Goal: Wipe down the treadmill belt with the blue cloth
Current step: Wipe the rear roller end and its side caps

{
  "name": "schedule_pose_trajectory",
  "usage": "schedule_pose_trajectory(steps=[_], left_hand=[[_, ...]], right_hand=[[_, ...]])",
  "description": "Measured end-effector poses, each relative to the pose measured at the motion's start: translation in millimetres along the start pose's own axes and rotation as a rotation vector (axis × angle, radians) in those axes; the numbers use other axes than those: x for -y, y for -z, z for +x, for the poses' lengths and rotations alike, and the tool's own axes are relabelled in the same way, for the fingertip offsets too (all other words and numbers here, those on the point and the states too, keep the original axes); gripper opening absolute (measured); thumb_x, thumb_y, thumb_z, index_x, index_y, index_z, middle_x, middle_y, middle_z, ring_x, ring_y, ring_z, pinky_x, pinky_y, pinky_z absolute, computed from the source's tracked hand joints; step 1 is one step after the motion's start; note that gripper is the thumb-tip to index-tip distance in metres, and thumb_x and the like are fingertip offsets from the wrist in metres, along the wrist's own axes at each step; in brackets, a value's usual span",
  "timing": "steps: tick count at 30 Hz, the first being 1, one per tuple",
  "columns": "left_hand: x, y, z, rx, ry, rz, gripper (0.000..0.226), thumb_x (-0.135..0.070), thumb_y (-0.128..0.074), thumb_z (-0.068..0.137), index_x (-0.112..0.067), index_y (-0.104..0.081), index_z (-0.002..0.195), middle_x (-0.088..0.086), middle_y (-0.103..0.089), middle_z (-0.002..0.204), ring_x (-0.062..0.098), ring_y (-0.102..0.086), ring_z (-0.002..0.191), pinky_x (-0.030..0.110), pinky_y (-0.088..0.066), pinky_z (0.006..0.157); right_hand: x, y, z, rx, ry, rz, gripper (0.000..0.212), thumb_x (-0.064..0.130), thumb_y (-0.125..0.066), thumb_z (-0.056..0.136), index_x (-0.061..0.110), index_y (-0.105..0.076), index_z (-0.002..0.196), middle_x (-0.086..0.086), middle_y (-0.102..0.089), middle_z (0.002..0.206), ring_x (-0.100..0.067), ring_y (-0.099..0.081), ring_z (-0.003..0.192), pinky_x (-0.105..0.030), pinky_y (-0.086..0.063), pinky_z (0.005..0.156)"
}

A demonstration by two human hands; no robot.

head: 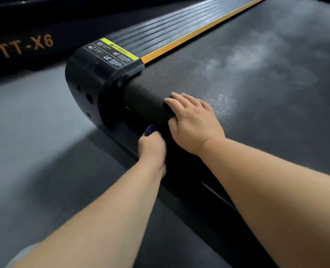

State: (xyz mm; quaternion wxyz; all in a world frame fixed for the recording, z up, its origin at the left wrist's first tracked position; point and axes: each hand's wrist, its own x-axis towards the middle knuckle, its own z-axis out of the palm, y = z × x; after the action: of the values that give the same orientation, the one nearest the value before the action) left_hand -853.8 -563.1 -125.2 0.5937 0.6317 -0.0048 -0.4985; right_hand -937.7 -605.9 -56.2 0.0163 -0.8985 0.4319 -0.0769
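The black textured treadmill belt (pixel 257 93) fills the right of the view, with pale dusty smears across its middle. My right hand (pixel 193 120) lies flat on the belt's rounded rear end, fingers straight and pointing left. My left hand (pixel 151 144) is lower, at the underside of the belt's rear edge, fingers curled round the blue cloth (pixel 149 130). Only a small dark blue bunch of the cloth shows above my knuckles; the rest is hidden in the hand.
A ribbed black side rail (pixel 160 31) with an orange strip (pixel 199 33) runs along the belt's left side, ending in a black end cap (pixel 86 82) with a yellow warning label (pixel 117 52). Grey floor (pixel 34 142) lies to the left. Another black machine marked TT-X6 (pixel 23 47) stands behind.
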Motion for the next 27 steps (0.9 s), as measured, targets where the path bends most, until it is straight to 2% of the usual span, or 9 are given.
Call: schedule_pose_trajectory(steps=[3,7,9,11,14,19,22,25,27], left_hand=[[7.7,-1.7,-16.5,0.058,0.000,-0.163,0.029,-0.007,-0.046,0.089,-0.017,-0.060,0.113,0.011,-0.066,0.094,0.026,-0.064,0.082,0.040,-0.058,0.072],[-4.3,7.6,-14.7,0.089,-0.031,-0.272,0.023,0.005,-0.045,0.085,-0.015,-0.055,0.091,0.014,-0.059,0.100,0.029,-0.059,0.091,0.037,-0.058,0.059],[-22.6,13.2,-9.8,0.083,-0.026,-0.370,0.023,-0.005,-0.045,0.082,-0.015,-0.058,0.098,0.011,-0.061,0.108,0.029,-0.060,0.098,0.043,-0.058,0.068],[-43.5,14.5,-7.6,0.075,-0.034,-0.424,0.021,-0.012,-0.044,0.083,-0.014,-0.056,0.100,0.009,-0.063,0.107,0.028,-0.061,0.095,0.046,-0.056,0.077],[-56.8,15.9,4.2,-0.023,-0.080,-0.370,0.013,-0.008,-0.050,0.088,-0.013,-0.055,0.099,0.011,-0.062,0.109,0.028,-0.063,0.093,0.045,-0.057,0.077],[-64.9,27.6,39.7,-0.083,-0.132,-0.422,0.034,-0.007,-0.049,0.090,-0.012,-0.053,0.123,0.013,-0.057,0.117,0.031,-0.059,0.100,0.040,-0.056,0.061],[-64.2,29.0,50.5,-0.071,-0.139,-0.378,0.035,-0.007,-0.047,0.091,-0.011,-0.050,0.126,0.014,-0.054,0.121,0.030,-0.057,0.097,0.040,-0.057,0.063],[-52.8,27.7,44.9,-0.017,-0.125,-0.306,0.037,-0.004,-0.045,0.091,-0.011,-0.051,0.127,0.013,-0.056,0.121,0.027,-0.059,0.095,0.034,-0.056,0.051],[-44.9,23.5,35.3,0.012,-0.120,-0.328,0.034,-0.003,-0.045,0.092,-0.011,-0.053,0.124,0.011,-0.056,0.120,0.022,-0.058,0.091,0.033,-0.054,0.051]], right_hand=[[-0.9,3.3,-15.1,-0.095,-0.021,0.035,0.050,0.031,-0.034,0.087,0.027,-0.046,0.135,0.005,-0.039,0.148,-0.018,-0.028,0.140,-0.036,-0.012,0.115],[-17.2,1.4,-74.1,-0.220,-0.186,0.017,0.048,0.031,-0.036,0.083,0.025,-0.051,0.128,0.002,-0.045,0.143,-0.021,-0.033,0.138,-0.040,-0.014,0.116],[-23.3,-3.4,-90.7,-0.230,-0.214,-0.021,0.044,0.032,-0.038,0.085,0.026,-0.052,0.126,0.002,-0.048,0.140,-0.023,-0.037,0.135,-0.043,-0.018,0.115],[-22.3,-5.4,-87.4,-0.242,-0.244,-0.044,0.040,0.033,-0.038,0.087,0.025,-0.052,0.124,0.003,-0.050,0.137,-0.023,-0.039,0.133,-0.043,-0.022,0.113],[-16.7,-8.4,-81.3,-0.240,-0.260,-0.076,0.040,0.034,-0.037,0.089,0.024,-0.050,0.126,0.000,-0.049,0.138,-0.024,-0.039,0.132,-0.044,-0.023,0.112],[-18.3,-14.0,-80.2,-0.320,-0.244,-0.120,0.040,0.033,-0.038,0.087,0.021,-0.053,0.122,-0.002,-0.054,0.131,-0.028,-0.046,0.126,-0.045,-0.033,0.105],[-18.7,-15.2,-78.8,-0.334,-0.230,-0.113,0.040,0.032,-0.039,0.086,0.020,-0.055,0.121,-0.003,-0.056,0.129,-0.029,-0.048,0.124,-0.045,-0.036,0.103],[-21.3,-17.1,-81.9,-0.352,-0.217,-0.139,0.040,0.031,-0.040,0.087,0.018,-0.055,0.121,-0.005,-0.057,0.128,-0.030,-0.049,0.123,-0.044,-0.035,0.101],[-21.2,-16.8,-80.9,-0.379,-0.210,-0.142,0.038,0.030,-0.042,0.086,0.017,-0.057,0.119,-0.005,-0.058,0.127,-0.030,-0.050,0.121,-0.043,-0.036,0.099]])
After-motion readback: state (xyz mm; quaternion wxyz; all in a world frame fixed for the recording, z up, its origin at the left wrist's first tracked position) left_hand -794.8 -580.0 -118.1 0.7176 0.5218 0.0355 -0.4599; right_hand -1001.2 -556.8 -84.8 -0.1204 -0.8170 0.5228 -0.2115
